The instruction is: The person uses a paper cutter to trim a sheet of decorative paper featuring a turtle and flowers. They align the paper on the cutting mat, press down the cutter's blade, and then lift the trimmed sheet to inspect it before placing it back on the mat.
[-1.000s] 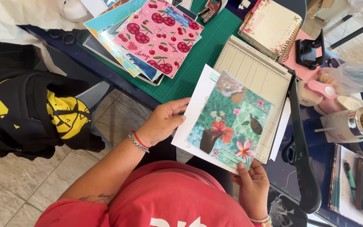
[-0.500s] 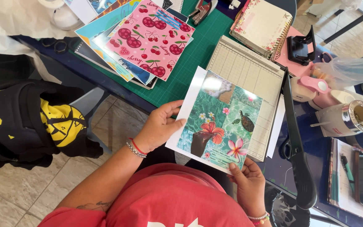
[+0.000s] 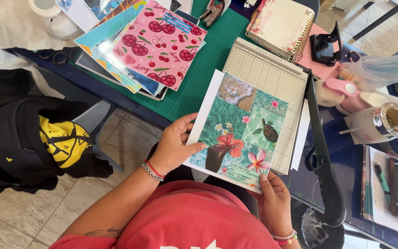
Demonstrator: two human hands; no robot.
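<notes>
Both hands hold a printed sheet [image 3: 240, 129] showing turquoise water, a sea turtle, a red hibiscus and pink flowers, with a white margin on its left. My left hand [image 3: 173, 145] grips its left edge, thumb on the print. My right hand [image 3: 275, 200] pinches the bottom corner. The sheet hovers over the near edge of a beige paper trimmer [image 3: 272, 74], whose black cutting arm [image 3: 321, 152] runs along its right side.
A green cutting mat [image 3: 208, 60] carries a stack of patterned papers topped by a pink cherry sheet [image 3: 160, 41]. A spiral notebook [image 3: 282, 23], black hole punch [image 3: 325, 46], pink punch [image 3: 339, 90] and metal cup [image 3: 383, 122] lie right. A black-and-yellow backpack [image 3: 33, 138] rests left.
The view has shifted so the table sits lower in frame. The sheet stays in both hands, turned slightly more upright over the trimmer.
</notes>
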